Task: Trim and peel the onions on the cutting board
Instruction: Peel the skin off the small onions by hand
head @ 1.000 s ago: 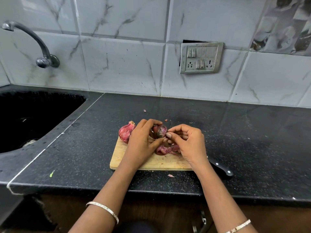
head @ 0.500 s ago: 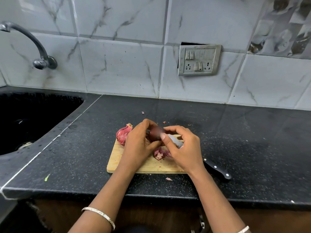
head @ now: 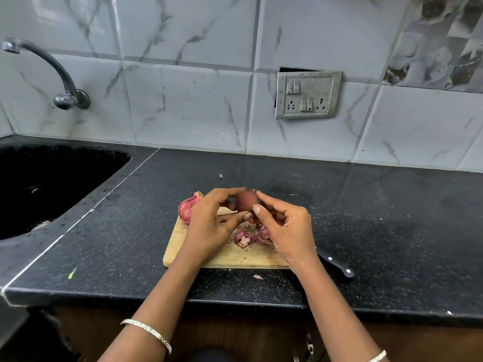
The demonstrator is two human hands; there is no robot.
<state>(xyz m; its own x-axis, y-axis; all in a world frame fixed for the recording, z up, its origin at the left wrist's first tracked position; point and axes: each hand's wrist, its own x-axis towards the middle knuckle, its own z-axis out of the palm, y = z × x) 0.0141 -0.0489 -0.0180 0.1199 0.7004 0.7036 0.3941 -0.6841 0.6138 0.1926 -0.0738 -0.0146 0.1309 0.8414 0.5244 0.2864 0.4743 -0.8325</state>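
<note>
Two hands on one peeled reddish-brown onion (head: 245, 201), held just above the far edge of the rectangular wooden cutting board (head: 230, 253). Left hand (head: 209, 226) grips it, fingers curled over the top, thumb under. Right hand (head: 285, 228) pinches it from the right side. Second onion, pink papery skin still on (head: 187, 208), sits at the board's far-left corner. Pink peel scraps (head: 251, 236) lie mid-board. Black-handled knife (head: 337, 265) rests on the black speckled counter (head: 379, 231), right of the board.
</note>
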